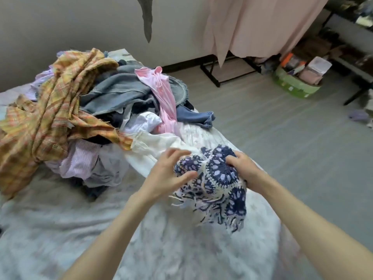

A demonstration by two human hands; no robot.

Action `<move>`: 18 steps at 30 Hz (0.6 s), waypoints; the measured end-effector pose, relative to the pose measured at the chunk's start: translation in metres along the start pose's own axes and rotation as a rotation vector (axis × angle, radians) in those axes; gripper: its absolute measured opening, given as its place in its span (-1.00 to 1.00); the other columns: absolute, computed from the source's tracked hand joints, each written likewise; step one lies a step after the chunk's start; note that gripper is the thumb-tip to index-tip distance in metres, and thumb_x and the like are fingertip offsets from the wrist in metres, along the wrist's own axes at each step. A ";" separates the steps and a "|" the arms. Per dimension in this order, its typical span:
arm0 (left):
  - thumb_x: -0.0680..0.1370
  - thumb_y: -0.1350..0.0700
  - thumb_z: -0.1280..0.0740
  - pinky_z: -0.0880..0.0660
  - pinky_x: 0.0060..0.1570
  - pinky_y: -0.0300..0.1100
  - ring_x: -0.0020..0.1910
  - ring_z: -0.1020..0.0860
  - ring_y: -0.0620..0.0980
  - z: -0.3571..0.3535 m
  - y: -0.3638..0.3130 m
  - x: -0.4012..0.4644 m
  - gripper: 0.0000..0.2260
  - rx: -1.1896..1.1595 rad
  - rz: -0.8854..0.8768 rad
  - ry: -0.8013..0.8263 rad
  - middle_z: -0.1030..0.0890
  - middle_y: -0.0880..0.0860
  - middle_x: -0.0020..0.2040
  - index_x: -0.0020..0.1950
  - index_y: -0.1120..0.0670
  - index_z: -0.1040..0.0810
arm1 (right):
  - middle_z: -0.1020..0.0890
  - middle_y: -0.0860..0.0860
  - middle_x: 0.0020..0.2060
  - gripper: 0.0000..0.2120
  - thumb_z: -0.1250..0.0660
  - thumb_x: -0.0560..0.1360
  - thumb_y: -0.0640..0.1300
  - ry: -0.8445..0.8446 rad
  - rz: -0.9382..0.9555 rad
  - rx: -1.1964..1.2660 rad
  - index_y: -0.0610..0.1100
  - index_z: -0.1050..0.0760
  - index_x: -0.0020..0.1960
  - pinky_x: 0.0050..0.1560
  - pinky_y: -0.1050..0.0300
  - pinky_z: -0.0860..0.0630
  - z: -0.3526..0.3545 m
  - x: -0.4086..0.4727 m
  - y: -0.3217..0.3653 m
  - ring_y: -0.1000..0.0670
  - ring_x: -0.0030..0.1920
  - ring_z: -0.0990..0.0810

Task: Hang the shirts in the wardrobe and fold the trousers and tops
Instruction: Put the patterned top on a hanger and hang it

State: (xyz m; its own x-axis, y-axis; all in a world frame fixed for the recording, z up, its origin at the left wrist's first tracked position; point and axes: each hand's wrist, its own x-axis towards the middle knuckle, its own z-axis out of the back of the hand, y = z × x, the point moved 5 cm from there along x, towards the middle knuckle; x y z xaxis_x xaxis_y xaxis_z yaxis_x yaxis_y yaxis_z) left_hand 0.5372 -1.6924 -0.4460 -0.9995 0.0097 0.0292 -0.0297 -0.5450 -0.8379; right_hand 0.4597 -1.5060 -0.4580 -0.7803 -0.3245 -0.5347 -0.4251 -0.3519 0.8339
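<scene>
From the head camera, you had both hands on a navy and white crochet top with fringe, which you held bunched just above the near right part of the bed. Your right hand was clamped on the upper right part of the top, with the fingers curled into the fabric. Your left hand was at the left edge of the top; the thumb pressed against the fabric, but the other fingers were spread and lifted, so this hand was not closed on anything. The fringe of the top hung down toward the pale sheet.

Behind your hands, on the far half of the bed, was a big pile of clothes. A yellow and orange plaid cloth covered the left side of the pile. A grey-blue denim garment lay in the middle, and a pink garment ran across it toward you. A white garment lay just beyond your left hand, and a pale lilac striped shirt was at the near left foot of the pile.

On the right, well apart from the bed, a green basket stood on the grey floor — under a pink curtain which hung from above.
</scene>
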 end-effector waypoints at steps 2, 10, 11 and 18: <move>0.37 -0.14 -0.45 -0.09 0.44 -0.03 0.44 -0.14 -0.03 -0.013 -0.027 0.001 -0.21 0.064 -0.058 0.070 -0.17 -0.01 0.47 0.48 -0.15 -0.09 | -0.67 -0.01 -0.28 -0.82 -0.18 0.41 -0.28 0.128 0.035 -0.142 -0.13 -0.53 -0.11 -0.33 0.23 -0.56 0.018 -0.045 0.013 0.06 -0.31 -0.64; 0.41 0.16 -0.45 -0.51 -0.01 0.10 -0.07 -0.58 0.07 -0.122 -0.204 -0.021 -0.82 -0.170 -0.221 0.379 -0.62 0.08 -0.11 -0.04 0.13 -0.53 | -0.59 0.02 0.18 -0.74 -0.18 0.54 0.12 -0.051 0.056 -0.359 0.05 -0.51 0.12 0.12 0.22 -0.47 0.144 -0.234 0.032 0.13 0.05 -0.59; 0.41 0.21 -0.44 -0.53 -0.08 0.07 -0.14 -0.57 0.09 -0.132 -0.227 -0.023 -0.84 -0.232 -0.216 0.342 -0.61 0.11 -0.17 -0.07 0.17 -0.51 | -0.53 0.04 0.25 -0.63 -0.07 0.56 0.19 -0.156 0.082 -0.371 0.04 -0.48 0.19 0.24 0.20 -0.39 0.167 -0.264 0.022 0.14 0.15 -0.52; 0.34 0.18 -0.40 -0.41 -0.31 -0.31 -0.35 -0.51 -0.14 -0.226 -0.377 -0.062 -0.82 -0.370 -0.273 0.666 -0.55 -0.02 -0.28 -0.12 0.02 -0.49 | -0.62 0.15 0.05 -0.62 -0.28 0.33 0.27 -0.315 -0.015 -0.439 0.12 -0.48 0.07 0.08 0.26 -0.52 0.242 -0.442 -0.070 0.18 0.03 -0.60</move>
State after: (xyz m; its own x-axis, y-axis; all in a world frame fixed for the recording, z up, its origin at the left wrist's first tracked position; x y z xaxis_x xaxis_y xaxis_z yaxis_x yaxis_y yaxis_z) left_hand 0.6091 -1.2981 -0.2551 -0.7483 0.6629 0.0255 -0.1573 -0.1399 -0.9776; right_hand 0.7230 -1.1259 -0.2471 -0.9040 -0.0610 -0.4231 -0.2586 -0.7101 0.6549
